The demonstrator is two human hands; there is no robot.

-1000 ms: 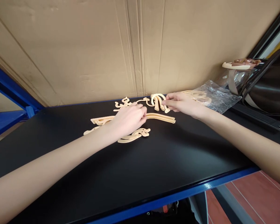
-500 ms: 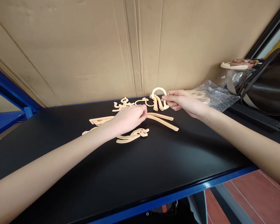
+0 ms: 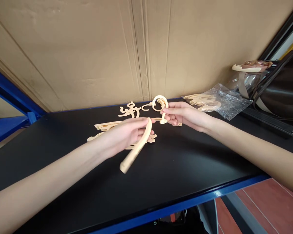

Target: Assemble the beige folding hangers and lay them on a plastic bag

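Observation:
My left hand is closed on a long curved cream strip, lifted above the black table with its free end pointing toward me. My right hand pinches a small cream U-shaped hook piece and holds it up just right of the strip's far end. Flat cream ornamental cut-out pieces lie on the table behind and under my hands.
A clear plastic bag with more cream pieces lies at the back right. A dark bag and a wrapped item stand at the far right. A cardboard wall closes the back. The table's blue front edge runs near me.
My left hand has lifted the long curved strip off the table and swung it toward me. My right hand has raised the U-shaped hook piece and moved it left toward the strip.

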